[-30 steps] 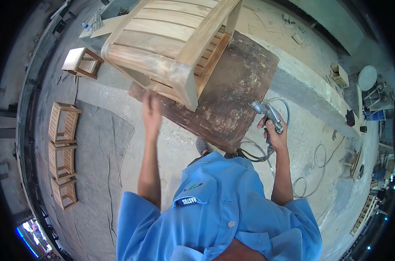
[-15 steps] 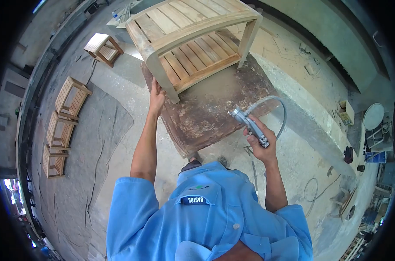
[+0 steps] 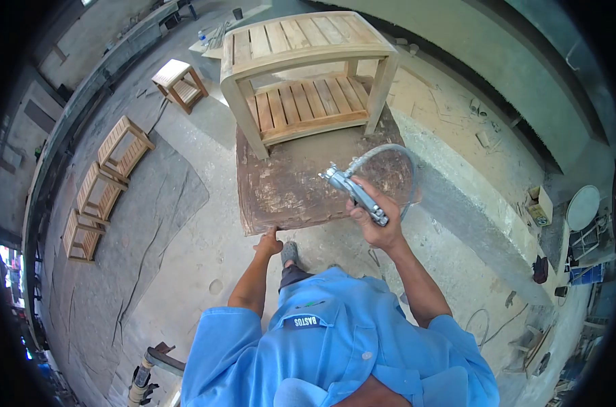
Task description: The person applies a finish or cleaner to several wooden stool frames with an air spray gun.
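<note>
My right hand (image 3: 381,224) is closed around the handle of a metal spray gun (image 3: 354,193), its nozzle tilted up and left. A hose (image 3: 404,157) arcs from the gun down past my wrist. My left hand (image 3: 270,241) is at the near left edge of a stained brown board (image 3: 308,193), fingers curled against the rim; part of its grip is hidden. On the board stands a slatted wooden bench (image 3: 301,51) with a lower slatted shelf (image 3: 308,105). The gun is in front of the bench, apart from it.
Several small slatted wooden stools (image 3: 90,186) stand in a row on a dark floor sheet at left, another stool (image 3: 180,83) further back. A low concrete ledge (image 3: 471,183) runs along the right. A cardboard box (image 3: 540,205) sits beyond it. A taped tool or fitting (image 3: 143,380) shows at lower left.
The board and bench have turned, so the bench now faces me more squarely. My left hand has moved from the bench leg to the board's near edge. The spray gun has shifted left.
</note>
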Tool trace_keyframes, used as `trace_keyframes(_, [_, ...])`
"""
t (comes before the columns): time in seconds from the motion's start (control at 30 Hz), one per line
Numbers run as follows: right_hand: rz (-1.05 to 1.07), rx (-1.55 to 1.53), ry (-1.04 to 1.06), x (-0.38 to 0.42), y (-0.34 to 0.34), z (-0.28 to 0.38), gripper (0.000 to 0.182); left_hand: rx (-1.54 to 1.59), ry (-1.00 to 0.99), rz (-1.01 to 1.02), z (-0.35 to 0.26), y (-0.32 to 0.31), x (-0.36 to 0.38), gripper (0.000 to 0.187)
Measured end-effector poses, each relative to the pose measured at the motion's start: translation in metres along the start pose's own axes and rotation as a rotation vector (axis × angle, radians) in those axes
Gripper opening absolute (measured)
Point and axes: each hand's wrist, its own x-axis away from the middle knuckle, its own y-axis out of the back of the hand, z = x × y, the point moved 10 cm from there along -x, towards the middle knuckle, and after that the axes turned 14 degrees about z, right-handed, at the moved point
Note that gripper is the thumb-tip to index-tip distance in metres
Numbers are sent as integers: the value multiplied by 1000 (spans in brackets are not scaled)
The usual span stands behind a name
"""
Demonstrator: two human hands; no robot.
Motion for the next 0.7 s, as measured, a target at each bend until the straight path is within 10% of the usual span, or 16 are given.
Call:
trace_keyframes(0.23, [-86,21,5,-5,5,8,52,-35,203,94,20,23,1,79])
trace_keyframes(0.43, [-340,52,-18,30,70,-20,61,-328,187,-309,-54,83,39,68])
trace_keyframes(0.7, [-616,240,-92,108,144,15,52,-340,218,-111,-49,93,19,69])
